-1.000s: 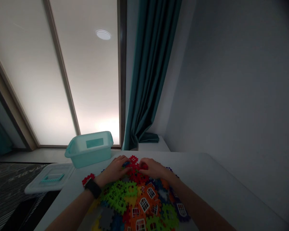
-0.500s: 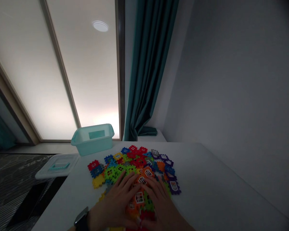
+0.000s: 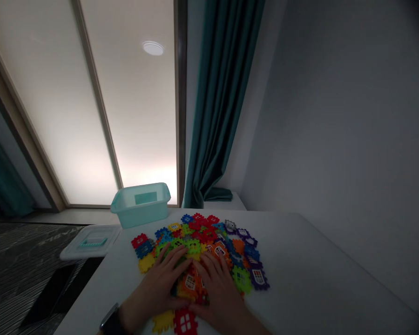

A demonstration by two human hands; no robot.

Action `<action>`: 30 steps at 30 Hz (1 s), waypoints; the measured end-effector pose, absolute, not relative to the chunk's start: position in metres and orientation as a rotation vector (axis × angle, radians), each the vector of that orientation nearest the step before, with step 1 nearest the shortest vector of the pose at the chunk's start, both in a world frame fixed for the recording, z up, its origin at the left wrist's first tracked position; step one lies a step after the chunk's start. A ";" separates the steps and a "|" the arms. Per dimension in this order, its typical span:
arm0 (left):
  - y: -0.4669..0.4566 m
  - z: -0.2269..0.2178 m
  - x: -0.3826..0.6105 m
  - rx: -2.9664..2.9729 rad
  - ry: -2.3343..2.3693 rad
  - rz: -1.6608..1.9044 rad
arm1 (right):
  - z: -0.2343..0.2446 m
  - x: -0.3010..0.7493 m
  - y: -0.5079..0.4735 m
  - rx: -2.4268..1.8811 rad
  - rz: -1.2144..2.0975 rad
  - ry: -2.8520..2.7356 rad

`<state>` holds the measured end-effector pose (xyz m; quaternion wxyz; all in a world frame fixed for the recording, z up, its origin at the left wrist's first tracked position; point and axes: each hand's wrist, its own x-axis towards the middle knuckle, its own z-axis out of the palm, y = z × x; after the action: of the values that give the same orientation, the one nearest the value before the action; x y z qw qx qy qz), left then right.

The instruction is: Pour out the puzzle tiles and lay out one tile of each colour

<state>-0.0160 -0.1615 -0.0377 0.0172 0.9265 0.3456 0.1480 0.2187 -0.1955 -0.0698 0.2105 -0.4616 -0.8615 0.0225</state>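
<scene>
Item: my left hand [image 3: 157, 286], open, palm down, fingers [image 3: 172, 263] spread across the heap of interlocking plastic tiles [image 3: 209, 237], pressing on it with nothing clamped. Item: my right hand [image 3: 218, 291], likewise open and flat on the same heap, just beside the left, the two not touching as far as can be seen. Heap: loose on the white tabletop [image 3: 317, 279], tiles in red, blue, green, yellow, orange, purple and grey, many with white window shapes. An orange tile [image 3: 190, 284] lies under my hands; a red tile [image 3: 185, 322] and a yellow tile [image 3: 163, 322] lie just below them, at the heap's near edge. Also listed: a black watch [image 3: 110, 321] on my left wrist; a teal plastic bin [image 3: 140, 205], open, beyond the heap; its lid [image 3: 91, 241] beside the tabletop's left edge; a dark teal curtain [image 3: 223, 102] behind.
</scene>
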 end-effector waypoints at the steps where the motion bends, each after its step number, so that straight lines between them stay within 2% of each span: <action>1: -0.160 -0.040 -0.017 2.881 1.083 0.484 | -0.067 0.217 -0.196 -1.278 0.062 -2.389; 5: -0.156 -0.048 -0.020 2.898 1.085 0.559 | -0.056 0.233 -0.191 -1.258 0.023 -2.353; 11: -0.146 -0.066 -0.025 2.945 1.064 0.629 | -0.062 0.323 -0.154 -1.623 -0.052 -2.034; 15: -0.139 -0.071 -0.028 2.945 1.065 0.676 | -0.072 0.365 -0.123 -1.789 0.050 -1.945; 21: -0.143 -0.059 -0.030 2.928 1.071 0.628 | -0.075 0.348 -0.091 -1.916 0.328 -1.935; 30: -0.141 -0.059 -0.025 2.939 1.054 0.566 | -0.076 0.317 -0.085 -1.845 0.395 -1.979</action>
<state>-0.0253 -0.1411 -0.0594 -0.0157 0.9261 0.3321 0.1783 0.3169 -0.0847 -0.0762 0.2021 -0.6608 -0.7088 0.1415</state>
